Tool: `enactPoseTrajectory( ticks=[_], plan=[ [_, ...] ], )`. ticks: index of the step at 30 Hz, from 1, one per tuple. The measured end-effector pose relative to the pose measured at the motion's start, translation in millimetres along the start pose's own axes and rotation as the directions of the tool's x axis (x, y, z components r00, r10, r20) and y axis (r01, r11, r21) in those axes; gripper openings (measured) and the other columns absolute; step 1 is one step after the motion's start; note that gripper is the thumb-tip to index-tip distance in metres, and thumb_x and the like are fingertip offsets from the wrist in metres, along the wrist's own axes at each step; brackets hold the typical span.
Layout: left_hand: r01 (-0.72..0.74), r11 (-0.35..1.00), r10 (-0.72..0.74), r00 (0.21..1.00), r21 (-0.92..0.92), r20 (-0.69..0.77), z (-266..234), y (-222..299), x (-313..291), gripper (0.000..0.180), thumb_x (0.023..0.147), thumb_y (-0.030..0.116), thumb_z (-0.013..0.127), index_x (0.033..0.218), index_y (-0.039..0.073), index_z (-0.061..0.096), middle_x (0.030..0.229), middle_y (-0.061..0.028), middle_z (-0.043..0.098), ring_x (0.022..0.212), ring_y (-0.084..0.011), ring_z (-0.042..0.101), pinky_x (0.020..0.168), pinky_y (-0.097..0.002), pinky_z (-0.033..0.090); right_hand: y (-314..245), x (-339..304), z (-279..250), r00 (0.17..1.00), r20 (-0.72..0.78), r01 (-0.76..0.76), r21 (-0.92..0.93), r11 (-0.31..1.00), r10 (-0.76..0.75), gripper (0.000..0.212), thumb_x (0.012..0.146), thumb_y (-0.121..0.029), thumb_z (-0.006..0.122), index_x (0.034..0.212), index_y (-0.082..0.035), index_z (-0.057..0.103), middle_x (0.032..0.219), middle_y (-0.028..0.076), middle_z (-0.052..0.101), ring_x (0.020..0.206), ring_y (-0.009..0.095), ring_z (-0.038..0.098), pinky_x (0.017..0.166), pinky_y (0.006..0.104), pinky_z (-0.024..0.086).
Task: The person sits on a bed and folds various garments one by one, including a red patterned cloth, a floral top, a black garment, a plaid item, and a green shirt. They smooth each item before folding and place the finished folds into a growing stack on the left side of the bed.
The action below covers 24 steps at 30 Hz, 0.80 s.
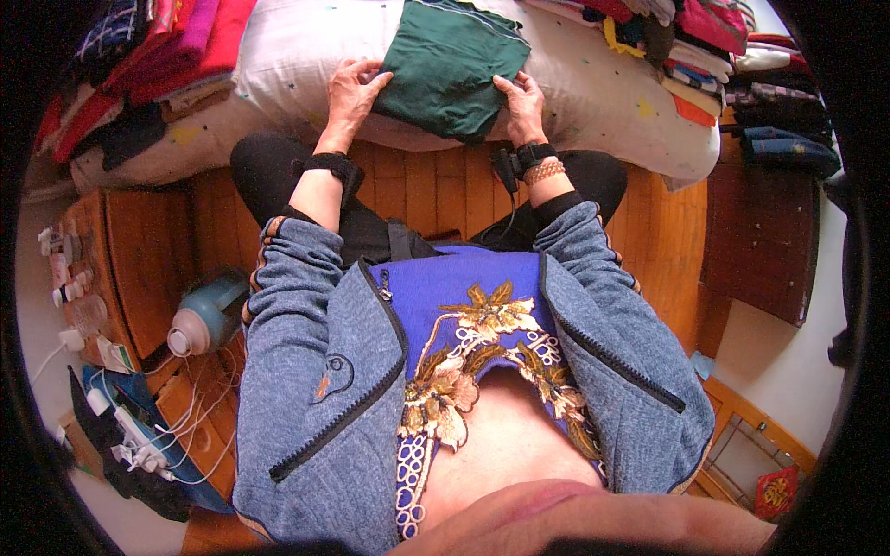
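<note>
A dark green garment (pixel 451 82) with thin white piping lies folded in a rough square on the white bedspread, its near part hanging over the bed's edge. My left hand (pixel 354 96) pinches its left side between thumb and fingers. On the opposite side, my right hand (pixel 522 104) grips the right edge in the same way. What kind of garment it is cannot be made out from the folded shape.
Colourful clothes (pixel 171 46) are heaped on the bed's left, and folded stacks (pixel 695 65) stand at the right. Wooden floor (pixel 436 185) shows below the bedspread (pixel 306 56). A blue-grey flask (pixel 209 310), a power strip (pixel 139 431) with cables and a wooden cabinet (pixel 148 269) are on the left.
</note>
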<state>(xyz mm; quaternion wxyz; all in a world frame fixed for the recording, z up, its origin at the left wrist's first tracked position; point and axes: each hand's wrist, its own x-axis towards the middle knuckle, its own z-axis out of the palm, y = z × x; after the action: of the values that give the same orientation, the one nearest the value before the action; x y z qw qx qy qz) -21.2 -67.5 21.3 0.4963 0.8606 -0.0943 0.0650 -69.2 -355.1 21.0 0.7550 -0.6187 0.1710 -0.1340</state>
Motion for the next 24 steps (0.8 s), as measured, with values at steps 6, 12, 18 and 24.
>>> enactPoseTrajectory(
  ticks=[6,12,18,24],
  plan=[
    [-0.031,0.998,0.029,0.999,-0.057,-0.035,0,1,2,0.029,0.077,0.023,0.079,0.102,0.009,0.074,0.090,-0.0048,0.065,0.078,-0.0150,0.063,0.073,-0.0302,0.053,-20,-11,24,0.939,0.211,0.324,-0.281,0.904,-0.271,0.021,0.079,-0.008,0.068,0.098,-0.006,0.059,0.089,0.001,0.059,0.086,0.014,0.056,0.075,0.0277,0.048],
    [0.220,0.741,-0.147,0.975,-0.635,0.166,7,-26,2,0.025,0.087,0.020,0.072,0.107,0.006,0.066,0.100,-0.0045,0.064,0.087,-0.0127,0.059,0.075,-0.0277,0.054,-31,-65,62,0.564,0.818,0.489,-0.219,0.844,-0.114,0.029,0.083,-0.005,0.060,0.110,0.002,0.057,0.097,0.003,0.060,0.095,0.011,0.053,0.088,0.0273,0.046],
    [0.566,0.211,-0.282,0.816,-0.797,0.505,11,-52,-22,0.026,0.091,0.023,0.067,0.111,0.006,0.064,0.103,-0.0050,0.064,0.091,-0.0129,0.059,0.078,-0.0275,0.053,-29,-76,68,0.558,0.825,0.268,-0.276,0.923,0.085,0.030,0.088,-0.012,0.058,0.117,-0.002,0.058,0.092,0.003,0.062,0.085,0.009,0.053,0.079,0.0264,0.046],
    [0.564,0.378,-0.272,0.826,-0.734,0.494,0,-15,-8,0.028,0.095,0.025,0.062,0.115,0.005,0.062,0.106,-0.0056,0.064,0.095,-0.0130,0.058,0.081,-0.0274,0.053,-38,-65,69,0.555,0.829,0.273,-0.108,0.956,-0.065,0.030,0.090,-0.014,0.056,0.117,0.000,0.057,0.094,0.001,0.059,0.087,0.009,0.050,0.080,0.0256,0.045]
  ],
)
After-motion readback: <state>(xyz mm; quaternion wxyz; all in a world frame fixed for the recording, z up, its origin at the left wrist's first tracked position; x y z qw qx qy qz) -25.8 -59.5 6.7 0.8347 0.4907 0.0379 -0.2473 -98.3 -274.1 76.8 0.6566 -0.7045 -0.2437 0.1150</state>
